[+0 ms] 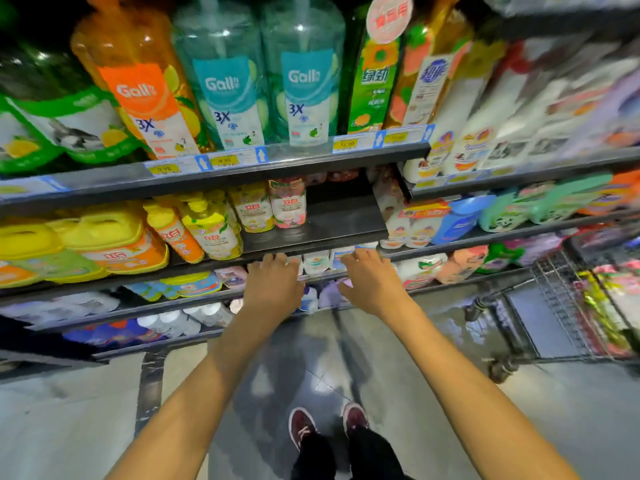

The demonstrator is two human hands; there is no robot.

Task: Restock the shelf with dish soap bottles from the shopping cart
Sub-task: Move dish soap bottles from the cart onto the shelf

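Soap bottles (pixel 287 202) stood on the middle shelf (pixel 339 220) beside a bare gap, with blurred goods in the cart (pixel 554 292) at right. A fetch seemed due, which called for turning to the cart. Left hand (pixel 273 282) and right hand (pixel 370 282), both loosely open and empty, hovered at the shelf's front edge.

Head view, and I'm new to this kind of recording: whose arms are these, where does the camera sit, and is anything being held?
There is no machine here. A person wears one wide-angle camera on the head, looking down past both bare arms. The left hand and right hand reach to the front edge of a shop shelf, fingers relaxed, holding nothing. That shelf has a bare stretch beside a pink-labelled bottle and yellow bottles. The wire shopping cart stands at the right, blurred.
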